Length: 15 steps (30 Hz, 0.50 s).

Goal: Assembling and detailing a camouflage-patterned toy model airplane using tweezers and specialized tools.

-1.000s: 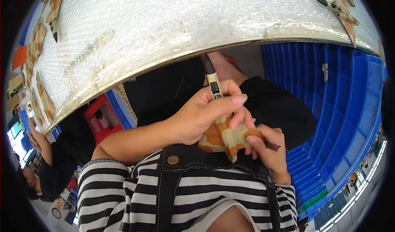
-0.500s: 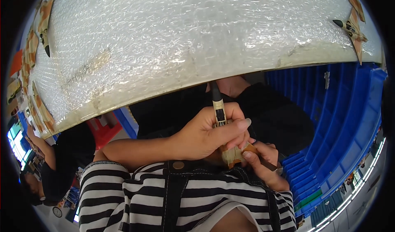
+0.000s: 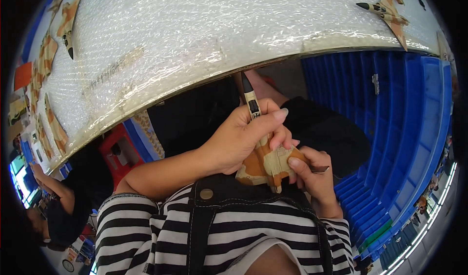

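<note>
My left hand [image 3: 243, 138] grips a tan and brown camouflaged model jet [image 3: 263, 160], its black-tipped nose pointing up toward the table edge. My right hand [image 3: 314, 172] presses against the model's right wing and holds a thin dark tool [image 3: 319, 168] between its fingers. Both hands are close to my chest, above my striped shirt and dark overall bib. The model's underside is hidden.
A table covered in bubble wrap [image 3: 204, 36] spans the top, with several finished model jets along its left edge [image 3: 66, 24] and one at the upper right [image 3: 387, 9]. Stacked blue bins [image 3: 404, 128] stand on the right. Another person's arm [image 3: 44, 182] shows at the lower left.
The view has shifted so the table fills more of the picture. My hands have stayed on the model, with my right hand now against its wing.
</note>
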Available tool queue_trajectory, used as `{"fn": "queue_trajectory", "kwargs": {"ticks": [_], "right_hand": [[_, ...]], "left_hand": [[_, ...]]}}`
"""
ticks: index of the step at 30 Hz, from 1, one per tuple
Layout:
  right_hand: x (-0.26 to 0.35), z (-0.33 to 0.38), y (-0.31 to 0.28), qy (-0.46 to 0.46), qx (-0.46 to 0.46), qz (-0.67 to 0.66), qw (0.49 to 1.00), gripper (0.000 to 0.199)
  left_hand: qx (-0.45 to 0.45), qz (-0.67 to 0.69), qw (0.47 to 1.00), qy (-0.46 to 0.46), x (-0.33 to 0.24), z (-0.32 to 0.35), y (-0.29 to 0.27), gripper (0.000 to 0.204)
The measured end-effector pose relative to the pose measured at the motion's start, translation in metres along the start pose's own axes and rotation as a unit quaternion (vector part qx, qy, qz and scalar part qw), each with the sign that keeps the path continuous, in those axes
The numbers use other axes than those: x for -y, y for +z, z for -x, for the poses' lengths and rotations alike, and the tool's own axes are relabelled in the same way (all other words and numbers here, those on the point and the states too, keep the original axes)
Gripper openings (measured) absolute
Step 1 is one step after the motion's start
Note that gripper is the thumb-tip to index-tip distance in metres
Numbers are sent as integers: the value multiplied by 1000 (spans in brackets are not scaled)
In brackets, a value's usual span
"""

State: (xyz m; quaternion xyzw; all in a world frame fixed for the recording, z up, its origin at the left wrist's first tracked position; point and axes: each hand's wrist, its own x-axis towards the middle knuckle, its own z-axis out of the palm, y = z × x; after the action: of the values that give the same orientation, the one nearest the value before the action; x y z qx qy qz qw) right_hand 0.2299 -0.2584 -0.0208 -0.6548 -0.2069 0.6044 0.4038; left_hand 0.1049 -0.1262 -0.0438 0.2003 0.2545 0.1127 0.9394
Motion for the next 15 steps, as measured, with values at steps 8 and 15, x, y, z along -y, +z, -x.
{"fn": "queue_trajectory", "kwargs": {"ticks": [8, 15], "right_hand": [[-9, 8, -3, -13, -8, -32, 999, 15], [23, 9, -4, -190, -50, 79, 977, 12]], "left_hand": [[-6, -60, 998, -22, -5, 6, 13, 8], [17, -229, 967, 107, -26, 8, 23, 11]]}}
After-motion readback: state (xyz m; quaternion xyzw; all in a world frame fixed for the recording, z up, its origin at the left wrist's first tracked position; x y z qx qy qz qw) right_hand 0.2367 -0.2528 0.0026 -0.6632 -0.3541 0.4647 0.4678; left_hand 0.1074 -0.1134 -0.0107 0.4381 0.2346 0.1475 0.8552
